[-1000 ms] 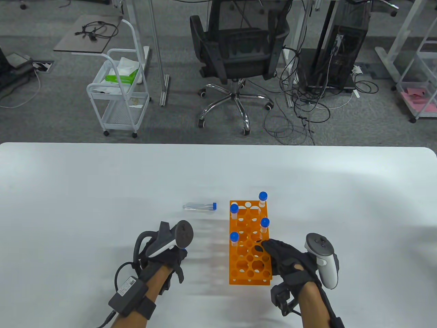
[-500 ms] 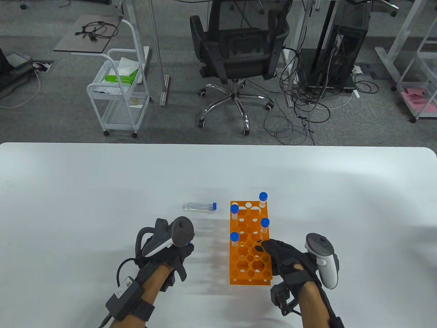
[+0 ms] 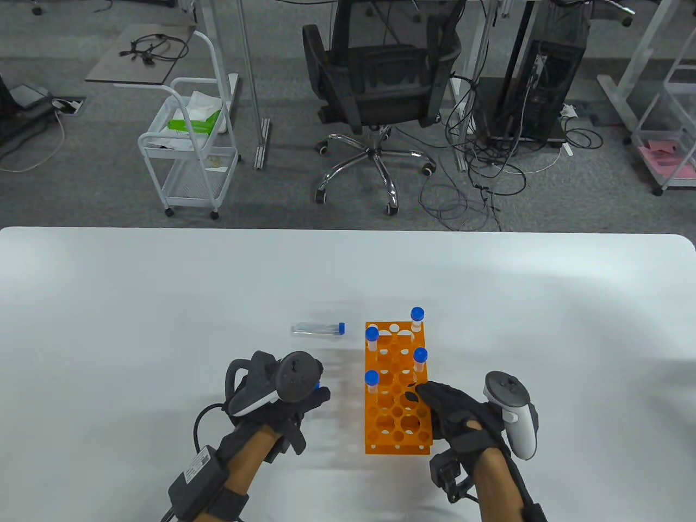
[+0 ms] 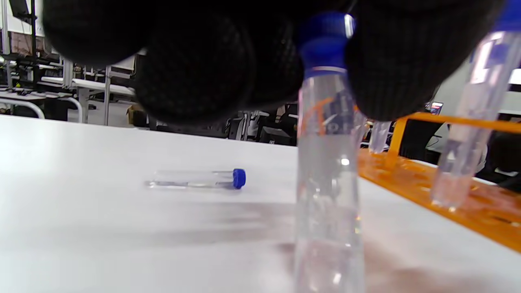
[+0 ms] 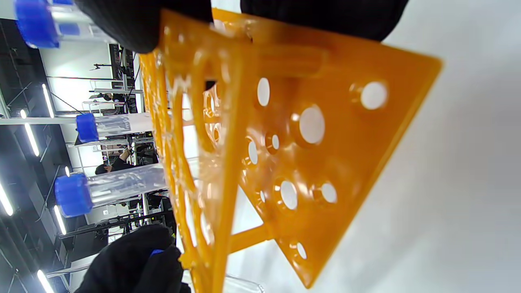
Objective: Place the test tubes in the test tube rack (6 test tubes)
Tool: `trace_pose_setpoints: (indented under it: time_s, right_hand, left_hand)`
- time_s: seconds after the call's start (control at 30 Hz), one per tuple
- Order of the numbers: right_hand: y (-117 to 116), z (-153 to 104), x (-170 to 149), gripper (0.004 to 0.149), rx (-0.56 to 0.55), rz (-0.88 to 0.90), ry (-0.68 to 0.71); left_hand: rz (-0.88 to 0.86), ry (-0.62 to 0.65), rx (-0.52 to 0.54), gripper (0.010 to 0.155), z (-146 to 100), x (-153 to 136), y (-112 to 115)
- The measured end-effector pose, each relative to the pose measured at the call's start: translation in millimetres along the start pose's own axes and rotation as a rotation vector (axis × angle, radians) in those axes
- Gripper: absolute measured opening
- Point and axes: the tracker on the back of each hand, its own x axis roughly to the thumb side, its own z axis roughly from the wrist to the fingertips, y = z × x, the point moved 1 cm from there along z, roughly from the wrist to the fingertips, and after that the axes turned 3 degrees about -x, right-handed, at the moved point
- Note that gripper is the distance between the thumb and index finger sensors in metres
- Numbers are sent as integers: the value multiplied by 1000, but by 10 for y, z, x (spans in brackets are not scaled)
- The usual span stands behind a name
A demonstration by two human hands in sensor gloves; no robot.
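Observation:
An orange test tube rack (image 3: pixel 389 429) stands on the white table (image 3: pixel 163 304). Several blue-capped tubes stand in it, such as one at the far right (image 3: pixel 417 315) and one on the left side (image 3: pixel 372 379). My right hand (image 3: pixel 421 394) grips the rack's near right part; the right wrist view shows its fingers (image 5: pixel 122 24) on the rack (image 5: pixel 325 142). My left hand (image 3: pixel 312 397), just left of the rack, holds a blue-capped tube (image 4: pixel 327 162) upright by its top, its tip close above the table. One more tube (image 3: pixel 318 328) lies on the table left of the rack's far end.
The lying tube also shows in the left wrist view (image 4: pixel 195 179), beyond the held one. Bare table spreads to the left, right and far side. Beyond the far edge stand an office chair (image 3: pixel 375 70) and a white cart (image 3: pixel 190 147).
My left hand has moved right, toward the rack, with the tube in it. My right hand and the rack have stayed put.

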Motion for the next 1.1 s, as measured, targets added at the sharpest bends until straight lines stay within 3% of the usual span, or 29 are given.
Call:
trace_pose_setpoints:
  time_s: [0.4,1.1]
  right_hand:
    - [-7,15,-17,45,-23,-30,-20]
    - [18,12,-30,46,-47,-7,-18]
  left_hand:
    - [-7,139,187,53,-180,348,-303]
    - [-60,299,263,54,-312,769,-476]
